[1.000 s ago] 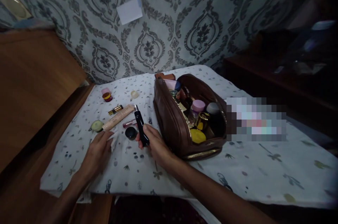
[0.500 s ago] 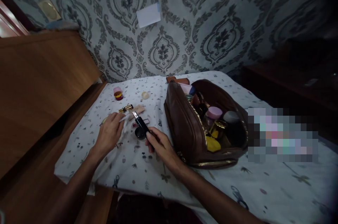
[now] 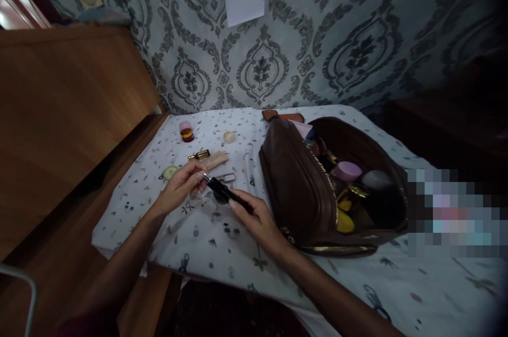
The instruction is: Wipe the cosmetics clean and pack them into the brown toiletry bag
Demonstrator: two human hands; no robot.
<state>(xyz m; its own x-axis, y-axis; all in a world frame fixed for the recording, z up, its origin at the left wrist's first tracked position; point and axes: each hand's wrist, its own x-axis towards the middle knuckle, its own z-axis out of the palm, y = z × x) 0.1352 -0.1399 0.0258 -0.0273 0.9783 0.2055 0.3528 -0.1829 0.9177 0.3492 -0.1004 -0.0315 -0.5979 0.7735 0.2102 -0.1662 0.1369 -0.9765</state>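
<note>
My right hand [image 3: 254, 215] grips a slim black cosmetic tube [image 3: 220, 189] by its lower end, tilted up toward the left. At the tube's silver tip, the fingers of my left hand [image 3: 180, 183] are closed in a pinch. Under the tube, a round black item [image 3: 220, 197] is partly covered. Just beyond the hands lie a beige squeeze tube [image 3: 215, 160], a small clear-and-pink tube [image 3: 225, 177] and a black-and-gold tube [image 3: 199, 155]. A pale green round item [image 3: 170, 172] sits beside my left hand.
A brown zip bag [image 3: 296, 183] stands unzipped on the right, full of cosmetics, including a pink-lidded jar [image 3: 348, 170]. Farther back are a small dark red and yellow jar [image 3: 187, 134], a cream round item [image 3: 229, 137] and a brown case [image 3: 291, 117]. A wooden panel [image 3: 71, 115] borders the left.
My left hand has come right to the tube's silver tip, which stood apart from it before. The right hand still holds the tube. The whole view has shifted slightly.
</note>
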